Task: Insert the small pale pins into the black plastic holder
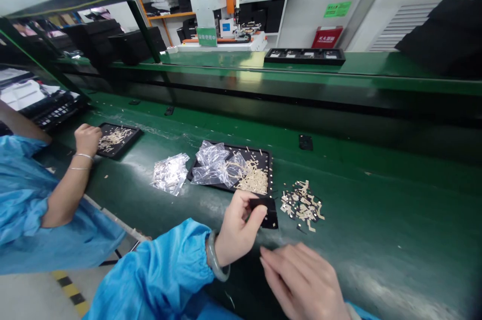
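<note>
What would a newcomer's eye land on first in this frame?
Front and centre, the left hand pinches a small black part over the green bench. Just beyond lie a loose heap of pale metal clips and a black tray holding clips and clear bags.

Left hand (237, 227) pinched a small black part (266, 211) w/ thumb & fingers; right hand (305, 280) hovered just below, near loose metal pieces (302, 205).
</note>
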A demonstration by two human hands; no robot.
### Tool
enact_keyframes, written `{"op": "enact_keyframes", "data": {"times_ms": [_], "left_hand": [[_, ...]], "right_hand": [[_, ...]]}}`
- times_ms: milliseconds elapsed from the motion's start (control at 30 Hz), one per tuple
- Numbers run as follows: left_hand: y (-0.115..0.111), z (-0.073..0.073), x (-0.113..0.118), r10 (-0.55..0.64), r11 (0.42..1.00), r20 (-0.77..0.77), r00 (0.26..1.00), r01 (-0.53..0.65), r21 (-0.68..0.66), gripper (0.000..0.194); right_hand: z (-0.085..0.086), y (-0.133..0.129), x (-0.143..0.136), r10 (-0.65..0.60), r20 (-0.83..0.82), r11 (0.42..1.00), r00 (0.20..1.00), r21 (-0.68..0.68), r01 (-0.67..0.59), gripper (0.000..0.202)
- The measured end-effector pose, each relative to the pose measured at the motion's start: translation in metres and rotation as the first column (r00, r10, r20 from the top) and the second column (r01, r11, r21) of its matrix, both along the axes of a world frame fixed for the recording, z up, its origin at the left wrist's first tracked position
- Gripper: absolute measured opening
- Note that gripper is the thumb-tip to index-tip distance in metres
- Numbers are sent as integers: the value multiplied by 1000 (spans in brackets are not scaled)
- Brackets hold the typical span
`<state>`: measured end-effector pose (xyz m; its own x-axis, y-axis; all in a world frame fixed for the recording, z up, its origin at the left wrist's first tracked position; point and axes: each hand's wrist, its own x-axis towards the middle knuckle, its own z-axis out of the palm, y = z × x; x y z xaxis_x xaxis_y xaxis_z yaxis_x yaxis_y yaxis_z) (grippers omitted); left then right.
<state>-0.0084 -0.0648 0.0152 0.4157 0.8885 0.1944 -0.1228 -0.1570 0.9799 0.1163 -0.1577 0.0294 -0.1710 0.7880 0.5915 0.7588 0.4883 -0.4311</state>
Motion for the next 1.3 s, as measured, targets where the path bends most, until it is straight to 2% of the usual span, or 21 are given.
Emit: {"op": "enact_keyframes", "data": {"times_ms": [33, 100, 200, 300, 400, 467, 567, 633, 700, 800, 1000, 1133, 1300], "left_hand": [[3, 2, 1, -25, 994, 12, 1000, 26, -106, 9], [8, 6, 4, -80, 948, 71, 994, 98, -304, 14], [11, 7, 9, -142, 832, 171, 975, 211, -514, 22], [10, 3, 11, -202, 727, 219, 954, 296, -619, 27], [8, -1, 10, -279, 669, 188, 942, 331, -665, 39], [8, -4, 8, -353, 685, 141, 925, 358, -635, 49], [8, -6, 5, -429, 824, -11, 903, 386, -415, 48], [7, -6, 4, -383, 906, -108, 917, 351, -235, 35], [7, -5, 4, -310, 949, -151, 939, 295, -114, 23], [7, -2, 6, -302, 953, -181, 936, 293, -75, 18], [12, -1, 8, -357, 921, -147, 923, 321, -221, 24], [14, -4, 7, -388, 903, -140, 911, 346, -253, 23], [17, -6, 6, -412, 906, -203, 888, 376, -193, 16]], "right_hand": [[0, 0, 5, -5, -73, 1000, 997, -21, 4, 16], [-2, 1, 16, -104, -188, 994, 977, -64, 93, 19], [-8, 4, 28, -122, -155, 987, 980, -127, 102, 27], [-12, 7, 28, -51, -88, 986, 995, -161, 36, 26], [-15, 7, 23, -83, -178, 987, 981, -154, 55, 21], [-15, 7, 21, -158, -309, 978, 938, -182, 104, 16], [-13, 6, 22, -270, -469, 949, 841, -280, 148, 9], [-12, 6, 22, -317, -522, 928, 792, -345, 144, 7], [-11, 7, 21, -349, -553, 906, 757, -405, 122, 13], [-12, 8, 18, -388, -609, 871, 692, -489, 57, 16], [-12, 10, 16, -416, -790, 823, 450, -537, -182, 26], [-10, 10, 17, -458, -792, 797, 403, -567, -208, 26], [-9, 10, 16, -492, -780, 771, 388, -597, -223, 28]]}}
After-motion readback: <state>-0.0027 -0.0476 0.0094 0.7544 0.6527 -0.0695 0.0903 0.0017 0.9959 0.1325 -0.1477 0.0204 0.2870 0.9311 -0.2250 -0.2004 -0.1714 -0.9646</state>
